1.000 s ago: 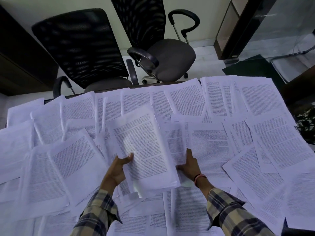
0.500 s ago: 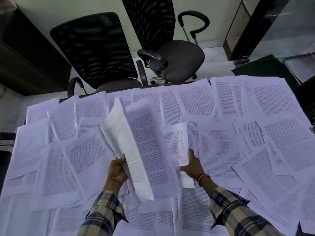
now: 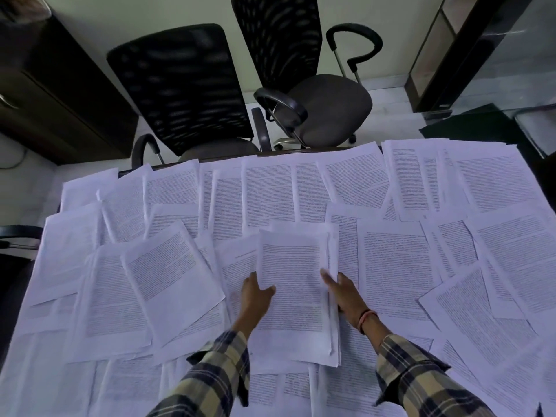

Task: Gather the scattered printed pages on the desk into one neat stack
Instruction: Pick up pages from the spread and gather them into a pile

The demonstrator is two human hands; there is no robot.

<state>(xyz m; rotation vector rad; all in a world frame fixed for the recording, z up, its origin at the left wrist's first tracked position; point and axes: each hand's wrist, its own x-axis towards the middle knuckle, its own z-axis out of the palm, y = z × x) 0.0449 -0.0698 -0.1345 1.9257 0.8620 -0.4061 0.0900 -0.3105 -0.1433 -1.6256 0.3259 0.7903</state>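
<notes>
Two office chairs (image 3: 192,94) sit along the top of the frame, and loose pages (image 3: 400,260) bury the whole worktop (image 3: 210,159). Center frame, a small stack (image 3: 293,293) lies between both hands. Left hand (image 3: 255,293) pinches its left edge, thumb on top; right hand (image 3: 343,291) rests flat-fingered along the right edge. Paper's light, floppy and slidey, so I'd squeeze it by the long edges.
</notes>
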